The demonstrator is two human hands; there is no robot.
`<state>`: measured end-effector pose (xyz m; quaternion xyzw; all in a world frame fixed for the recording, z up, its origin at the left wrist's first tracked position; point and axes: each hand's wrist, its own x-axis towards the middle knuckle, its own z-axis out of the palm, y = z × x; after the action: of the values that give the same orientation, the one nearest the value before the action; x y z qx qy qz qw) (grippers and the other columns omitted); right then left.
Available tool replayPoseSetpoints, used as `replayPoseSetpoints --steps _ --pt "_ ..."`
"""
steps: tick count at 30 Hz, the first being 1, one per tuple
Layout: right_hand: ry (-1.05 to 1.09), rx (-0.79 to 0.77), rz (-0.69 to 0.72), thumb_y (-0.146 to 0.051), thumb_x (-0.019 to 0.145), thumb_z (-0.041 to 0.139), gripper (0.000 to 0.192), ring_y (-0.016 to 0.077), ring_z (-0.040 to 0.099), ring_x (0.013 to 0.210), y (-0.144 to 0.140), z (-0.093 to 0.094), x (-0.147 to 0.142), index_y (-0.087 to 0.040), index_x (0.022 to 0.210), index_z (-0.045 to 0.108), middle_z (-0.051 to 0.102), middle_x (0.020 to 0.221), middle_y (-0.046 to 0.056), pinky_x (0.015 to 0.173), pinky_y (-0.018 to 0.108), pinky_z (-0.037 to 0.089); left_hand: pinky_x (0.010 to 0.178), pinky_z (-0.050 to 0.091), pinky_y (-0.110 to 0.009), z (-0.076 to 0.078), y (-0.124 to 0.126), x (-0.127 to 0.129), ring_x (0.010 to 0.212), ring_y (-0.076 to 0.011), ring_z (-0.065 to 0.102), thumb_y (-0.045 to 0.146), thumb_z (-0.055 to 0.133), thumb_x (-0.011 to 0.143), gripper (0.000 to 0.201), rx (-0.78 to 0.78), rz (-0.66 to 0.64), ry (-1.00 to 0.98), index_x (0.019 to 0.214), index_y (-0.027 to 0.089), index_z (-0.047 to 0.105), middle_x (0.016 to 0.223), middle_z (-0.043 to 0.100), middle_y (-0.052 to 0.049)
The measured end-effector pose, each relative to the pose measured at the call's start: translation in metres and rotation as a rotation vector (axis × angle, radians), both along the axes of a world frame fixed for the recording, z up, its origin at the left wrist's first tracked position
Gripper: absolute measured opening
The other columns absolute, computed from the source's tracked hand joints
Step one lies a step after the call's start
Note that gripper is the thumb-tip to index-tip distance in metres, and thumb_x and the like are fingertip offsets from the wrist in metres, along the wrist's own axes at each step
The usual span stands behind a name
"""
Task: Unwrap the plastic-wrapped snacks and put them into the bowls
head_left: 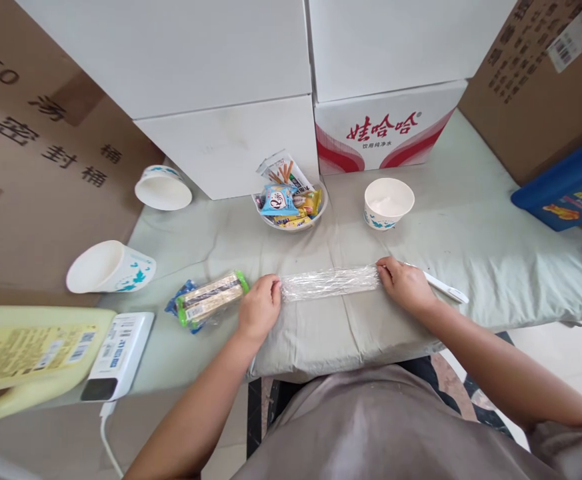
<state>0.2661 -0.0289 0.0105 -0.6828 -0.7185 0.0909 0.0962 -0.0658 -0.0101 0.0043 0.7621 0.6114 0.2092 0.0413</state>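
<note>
A long, wrinkled strip of clear plastic film [331, 283] stretches sideways over the cloth near the table's front. My left hand [261, 305] pinches its left end. The right end is pinched between the thumb and fingers of my right hand [407, 283]. Beside my right hand lies a slim white tool [445, 288], partly hidden under the hand; its kind is unclear. Just left of my left hand is a clear-wrapped snack pack [211, 298] with green ends, on top of a blue wrapper [185, 291].
Behind the film stand a bowl of wrapped snacks [291, 223] and an upright paper cup [383, 217]. Two paper cups [115, 267] lie tipped at left, near a white power bank [121, 350] and yellow jug [35, 347]. White boxes [231, 143] line the back.
</note>
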Motion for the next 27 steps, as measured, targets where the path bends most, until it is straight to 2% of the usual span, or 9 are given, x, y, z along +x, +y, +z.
replayPoseSetpoints --steps 8,12,14,16,19,21,23,25,27 --pt "-0.170 -0.010 -0.027 -0.030 0.100 0.032 0.033 0.0210 0.064 0.070 0.011 0.000 -0.012 -0.016 0.107 0.062 0.070 0.095 0.011 0.058 0.029 0.035 0.057 0.042 -0.031 0.000 0.002 0.012 0.064 -0.0209 0.061 0.026 0.039 0.095 0.025 -0.034 0.067 0.280 0.092 0.017 0.063 0.086 0.066 -0.008" --pt "-0.154 0.087 0.010 -0.031 0.098 0.039 0.031 0.0258 0.063 0.081 0.010 0.005 -0.015 -0.014 0.104 0.064 0.066 0.097 0.014 0.069 0.035 0.043 0.070 0.045 -0.039 0.012 0.000 0.016 0.081 -0.0270 0.059 0.023 0.044 0.093 0.022 0.068 0.025 0.309 0.093 0.016 0.065 0.091 0.062 -0.013" --pt "-0.110 0.228 0.120 -0.036 0.097 0.045 0.033 0.0309 0.059 0.101 0.007 0.008 -0.019 -0.013 0.110 0.064 0.064 0.111 0.018 0.085 0.042 0.044 0.079 0.044 -0.044 0.019 -0.005 0.023 0.094 -0.0309 0.055 0.022 0.045 0.093 0.022 0.160 0.007 0.248 0.100 0.015 0.065 0.099 0.060 -0.016" --pt "-0.069 0.307 0.354 -0.045 0.095 0.049 0.043 0.0337 0.048 0.124 0.003 0.008 -0.025 -0.014 0.123 0.060 0.058 0.130 0.019 0.102 0.051 0.036 0.083 0.044 -0.044 0.025 -0.012 0.035 0.097 -0.0294 0.054 0.022 0.044 0.094 0.023 0.197 -0.090 0.185 0.105 0.017 0.064 0.104 0.060 -0.014" --pt "-0.058 0.231 0.677 -0.058 0.092 0.050 0.061 0.0344 0.032 0.140 -0.001 0.001 -0.030 -0.019 0.138 0.050 0.047 0.147 0.013 0.112 0.059 0.021 0.083 0.047 -0.039 0.024 -0.020 0.051 0.094 -0.0252 0.055 0.021 0.045 0.094 0.024 0.090 -0.295 0.168 0.108 0.019 0.064 0.104 0.061 -0.011" --pt "-0.066 0.152 0.716 -0.060 0.090 0.051 0.068 0.0347 0.028 0.143 -0.004 -0.003 -0.024 -0.020 0.144 0.044 0.042 0.151 0.011 0.112 0.061 0.021 0.081 0.048 -0.040 0.020 -0.020 0.053 0.095 -0.0266 0.055 0.023 0.047 0.093 0.025 0.003 -0.265 0.208 0.112 0.019 0.064 0.105 0.061 -0.011" --pt "-0.058 0.103 0.690 -0.059 0.089 0.053 0.071 0.0333 0.028 0.143 -0.009 -0.004 -0.012 -0.019 0.146 0.040 0.039 0.152 0.012 0.113 0.058 0.025 0.081 0.048 -0.043 0.015 -0.017 0.047 0.097 -0.0298 0.055 0.027 0.048 0.093 0.029 -0.031 -0.142 0.250 0.115 0.018 0.063 0.107 0.061 -0.014" --pt "-0.023 0.087 0.683 -0.057 0.088 0.057 0.071 0.0319 0.033 0.141 -0.020 -0.001 0.001 -0.017 0.145 0.042 0.042 0.151 0.014 0.111 0.053 0.032 0.083 0.047 -0.047 0.013 -0.013 0.038 0.102 -0.0325 0.055 0.030 0.045 0.094 0.033 -0.038 -0.067 0.272 0.119 0.017 0.063 0.111 0.061 -0.016" --pt "0.034 0.088 0.709 -0.054 0.088 0.059 0.065 0.0309 0.043 0.133 -0.037 0.004 0.009 -0.016 0.140 0.049 0.051 0.143 0.015 0.105 0.050 0.040 0.090 0.045 -0.050 0.011 -0.012 0.034 0.108 -0.0344 0.054 0.033 0.044 0.094 0.037 -0.042 -0.064 0.282 0.122 0.016 0.062 0.117 0.061 -0.018"
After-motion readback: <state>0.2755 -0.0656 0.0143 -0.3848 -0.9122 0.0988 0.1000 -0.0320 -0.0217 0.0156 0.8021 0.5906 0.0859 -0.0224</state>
